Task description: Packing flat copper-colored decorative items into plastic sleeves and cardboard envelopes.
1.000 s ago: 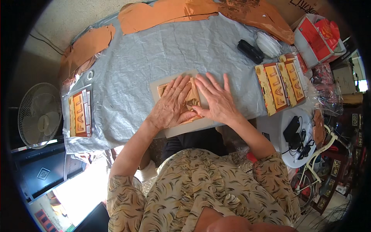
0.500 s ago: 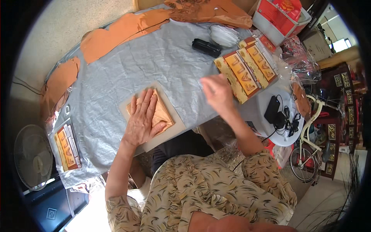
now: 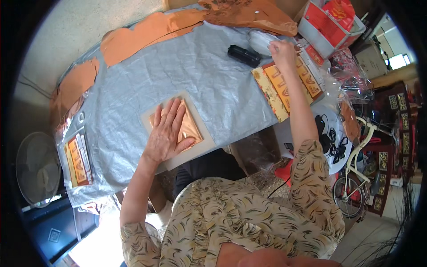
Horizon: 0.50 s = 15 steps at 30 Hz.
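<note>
My left hand (image 3: 165,133) lies flat, fingers stretched out, on a shiny copper-coloured foil sheet or packet (image 3: 191,129). Beneath the foil is a grey rectangular board (image 3: 205,143) at the table's near edge. My right hand (image 3: 283,54) is at the far right, its fingers curled closed, beside a white, thin, crinkly bundle (image 3: 260,41). Whatever the fingers hold, if anything, is hidden. Under the right wrist and forearm lie orange-and-yellow printed packs (image 3: 272,84). A black oblong case (image 3: 243,55) sits left of the right hand.
Grey plastic sheeting (image 3: 120,102) covers the table. Brown-orange leather-like pieces (image 3: 151,33) line its far edge. Another printed pack (image 3: 79,160) lies at the left, near a fan (image 3: 38,171). A red-and-white box (image 3: 329,29) stands far right; black cables (image 3: 336,147) lie on a white stool.
My right hand has moved away from me and to the right, over the printed packs to the white bundle. My left hand stays flat on the foil.
</note>
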Each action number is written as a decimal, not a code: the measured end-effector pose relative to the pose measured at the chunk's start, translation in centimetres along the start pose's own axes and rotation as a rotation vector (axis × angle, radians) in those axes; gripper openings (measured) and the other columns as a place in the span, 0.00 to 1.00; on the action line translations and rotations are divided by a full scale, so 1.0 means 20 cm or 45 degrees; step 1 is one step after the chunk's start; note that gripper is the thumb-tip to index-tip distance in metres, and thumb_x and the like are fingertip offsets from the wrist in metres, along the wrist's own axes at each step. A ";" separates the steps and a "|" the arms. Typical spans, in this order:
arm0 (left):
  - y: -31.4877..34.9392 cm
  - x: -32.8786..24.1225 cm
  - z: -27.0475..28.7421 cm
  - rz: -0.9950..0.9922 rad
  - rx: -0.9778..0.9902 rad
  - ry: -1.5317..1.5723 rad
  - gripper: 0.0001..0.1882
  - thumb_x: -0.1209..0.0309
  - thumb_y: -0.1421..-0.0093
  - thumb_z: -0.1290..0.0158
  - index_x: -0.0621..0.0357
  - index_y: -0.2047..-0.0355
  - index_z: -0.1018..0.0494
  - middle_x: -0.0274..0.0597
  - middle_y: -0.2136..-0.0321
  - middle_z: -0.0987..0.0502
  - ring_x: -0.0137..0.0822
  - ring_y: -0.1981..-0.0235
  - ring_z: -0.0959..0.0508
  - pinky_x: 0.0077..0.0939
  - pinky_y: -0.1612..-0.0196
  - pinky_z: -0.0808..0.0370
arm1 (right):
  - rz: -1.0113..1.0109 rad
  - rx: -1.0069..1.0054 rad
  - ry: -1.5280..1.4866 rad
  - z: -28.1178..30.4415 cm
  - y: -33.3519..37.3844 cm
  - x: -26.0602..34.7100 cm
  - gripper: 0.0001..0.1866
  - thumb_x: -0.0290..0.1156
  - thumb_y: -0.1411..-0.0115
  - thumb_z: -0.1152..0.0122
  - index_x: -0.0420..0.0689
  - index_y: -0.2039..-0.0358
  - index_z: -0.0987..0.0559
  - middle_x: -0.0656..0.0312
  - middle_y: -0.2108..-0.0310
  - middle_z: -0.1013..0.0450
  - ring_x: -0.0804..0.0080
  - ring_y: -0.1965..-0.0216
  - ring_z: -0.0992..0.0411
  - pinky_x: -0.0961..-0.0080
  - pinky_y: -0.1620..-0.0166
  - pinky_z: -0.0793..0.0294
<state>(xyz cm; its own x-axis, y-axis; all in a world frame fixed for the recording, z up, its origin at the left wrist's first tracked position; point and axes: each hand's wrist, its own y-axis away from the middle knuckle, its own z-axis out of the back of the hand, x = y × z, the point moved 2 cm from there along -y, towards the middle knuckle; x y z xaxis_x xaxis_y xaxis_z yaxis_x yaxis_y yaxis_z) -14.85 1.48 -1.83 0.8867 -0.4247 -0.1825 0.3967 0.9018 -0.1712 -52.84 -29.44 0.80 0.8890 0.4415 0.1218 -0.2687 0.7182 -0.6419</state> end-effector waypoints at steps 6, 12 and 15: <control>-0.03 0.02 -0.01 -0.005 -0.015 0.043 0.54 0.34 0.34 0.51 0.69 0.26 0.46 0.58 0.25 0.44 0.53 0.22 0.47 0.57 0.22 0.55 | -0.016 0.276 0.108 -0.11 -0.14 -0.12 0.10 0.40 0.40 0.36 0.53 0.66 0.10 0.49 0.64 0.16 0.48 0.60 0.17 0.53 0.54 0.18; 0.01 0.05 -0.03 -0.025 -0.106 0.017 0.51 0.34 0.32 0.54 0.68 0.27 0.43 0.57 0.26 0.41 0.53 0.23 0.45 0.57 0.23 0.53 | 0.037 0.392 0.105 -0.15 -0.20 -0.03 0.10 0.39 0.39 0.35 0.53 0.62 0.10 0.55 0.64 0.15 0.51 0.59 0.17 0.57 0.53 0.18; 0.04 0.06 -0.05 -0.019 -0.106 0.058 0.50 0.35 0.30 0.55 0.64 0.24 0.48 0.55 0.24 0.46 0.54 0.22 0.48 0.56 0.22 0.56 | -0.032 0.310 0.163 -0.15 -0.22 0.03 0.09 0.38 0.38 0.34 0.50 0.62 0.12 0.54 0.62 0.15 0.51 0.59 0.17 0.57 0.53 0.19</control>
<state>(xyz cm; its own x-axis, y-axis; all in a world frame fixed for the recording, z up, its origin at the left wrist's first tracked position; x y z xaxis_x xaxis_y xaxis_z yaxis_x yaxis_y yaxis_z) -13.69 1.54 -3.15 0.8686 -0.4427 -0.2227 0.3869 0.8866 -0.2534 -49.96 -33.93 1.55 0.9320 0.3612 0.0290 -0.3132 0.8432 -0.4369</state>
